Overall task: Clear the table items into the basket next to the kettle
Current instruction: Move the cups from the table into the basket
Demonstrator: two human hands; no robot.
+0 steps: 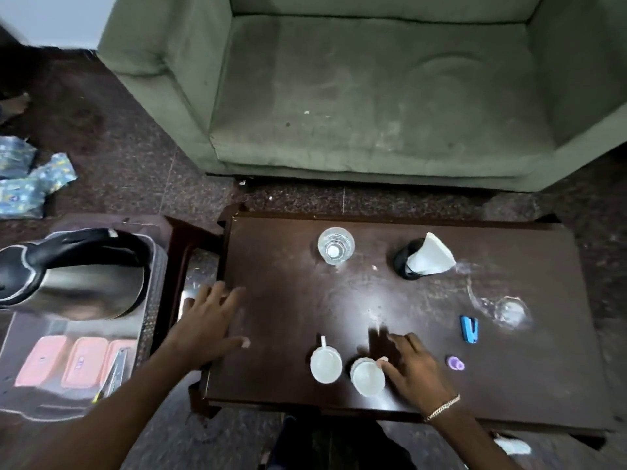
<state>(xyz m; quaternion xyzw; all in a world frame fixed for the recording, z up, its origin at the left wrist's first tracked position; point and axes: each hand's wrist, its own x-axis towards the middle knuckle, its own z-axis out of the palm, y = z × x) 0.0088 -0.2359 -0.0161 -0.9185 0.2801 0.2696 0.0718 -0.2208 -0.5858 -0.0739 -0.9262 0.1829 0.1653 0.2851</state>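
1. Dark speckled floor and a green sofa (373, 96) frame a low brown counter (291, 300); to its left sits a basket (154, 300) with a steel kettle (74, 276) resting over its far end and pink boxes (64, 361) inside.
2. On the counter lie two white cups: one with a handle (325, 364) and, just beside it, a second cup (368, 376). Farther off stand an upright glass (336, 245), a dark holder with a white napkin (429, 257), a tipped-over glass (509, 312), a blue clip (469, 329) and a small purple piece (455, 363).
3. The right hand (412, 368) rests against the second cup, thumb touching its rim; the grip looks loose and only half closed, not yet a firm hold.
4. The left hand (207, 320) lies flat and open, holding nothing, on the counter's left edge nearest the basket.
5. The step in hand appears to be taking the second cup. Best to wrap the fingers round its wall before lifting, keeping clear of the handled cup alongside.
6. Carry it level and low to the basket, setting it in free space beside the pink boxes rather than against the kettle.
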